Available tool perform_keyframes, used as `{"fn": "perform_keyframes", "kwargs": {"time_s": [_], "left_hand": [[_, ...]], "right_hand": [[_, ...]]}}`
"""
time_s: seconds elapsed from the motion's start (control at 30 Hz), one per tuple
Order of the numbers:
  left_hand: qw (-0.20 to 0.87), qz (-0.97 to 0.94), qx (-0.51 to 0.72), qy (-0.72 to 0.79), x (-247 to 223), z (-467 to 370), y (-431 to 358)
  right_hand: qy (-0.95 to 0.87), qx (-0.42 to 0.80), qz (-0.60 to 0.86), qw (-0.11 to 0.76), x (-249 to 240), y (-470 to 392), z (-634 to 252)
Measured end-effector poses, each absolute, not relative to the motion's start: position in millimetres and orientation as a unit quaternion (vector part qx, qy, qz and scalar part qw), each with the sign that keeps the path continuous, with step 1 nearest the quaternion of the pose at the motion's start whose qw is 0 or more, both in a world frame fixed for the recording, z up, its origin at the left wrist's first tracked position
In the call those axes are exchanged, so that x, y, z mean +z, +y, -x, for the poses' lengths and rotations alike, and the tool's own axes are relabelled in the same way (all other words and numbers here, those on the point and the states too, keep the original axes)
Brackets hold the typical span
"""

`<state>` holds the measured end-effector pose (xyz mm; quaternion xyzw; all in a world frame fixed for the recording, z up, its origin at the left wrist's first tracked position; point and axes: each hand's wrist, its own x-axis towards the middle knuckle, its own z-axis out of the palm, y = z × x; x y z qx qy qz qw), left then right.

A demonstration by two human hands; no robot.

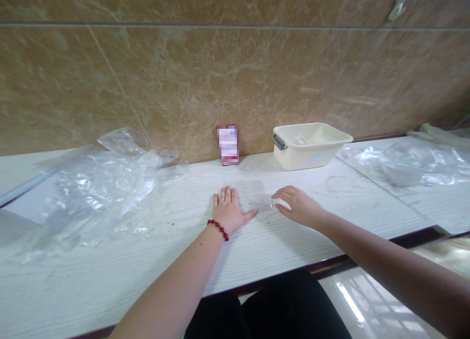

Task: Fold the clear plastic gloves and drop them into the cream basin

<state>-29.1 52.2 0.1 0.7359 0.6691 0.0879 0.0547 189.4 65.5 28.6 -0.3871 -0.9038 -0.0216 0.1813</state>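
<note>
My left hand (229,211), with a red bead bracelet at the wrist, lies flat on the white table, fingers spread, at the left end of a small clear plastic piece (259,200). My right hand (296,205) is at the right end of that piece, thumb and fingertips curved around its edge and a small gap showing between them. The clear plastic is thin and hard to see against the table, so its outline is faint.
Crumpled clear plastic bags (106,187) cover the left side of the table (257,260). Behind my hands, a red-edged card (228,145) leans on the marble wall. A cream bin (303,155) with a grey handle stands back right. More plastic bags (414,162) lie far right.
</note>
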Motion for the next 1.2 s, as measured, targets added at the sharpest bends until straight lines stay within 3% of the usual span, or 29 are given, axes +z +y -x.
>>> {"fn": "perform_keyframes", "kwargs": {"time_s": [0.47,0.63,0.73,0.87,0.97,1.03,1.13,1.2], "left_hand": [[0.066,-0.735,0.127,0.663,2.3,28.9,49.5],[0.051,-0.822,0.163,0.543,9.8,21.6,44.7],[0.107,-0.844,0.19,0.49,11.4,19.8,47.5],[0.318,-0.76,0.294,0.485,18.6,28.7,53.1],[0.561,-0.605,0.408,0.392,30.8,40.2,54.7],[0.679,-0.476,0.461,0.316,38.3,47.2,56.1],[0.749,-0.346,0.481,0.297,41.8,55.2,61.1],[0.761,-0.308,0.475,0.317,38.8,58.9,65.8]], "right_hand": [[-0.958,-0.097,0.236,0.128,21.5,77.6,-173.8],[-0.953,-0.073,0.252,0.149,43.5,79.0,-165.0],[-0.954,-0.029,0.232,0.19,59.3,83.7,-155.0],[-0.904,0.118,0.279,0.302,70.6,104.3,-137.8],[-0.758,0.312,0.367,0.44,64.8,125.3,-130.3],[-0.638,0.466,0.389,0.474,55.7,134.8,-130.0],[-0.535,0.685,0.354,0.346,41.4,136.5,-133.9],[-0.506,0.763,0.317,0.247,35.0,131.6,-136.2]]}}
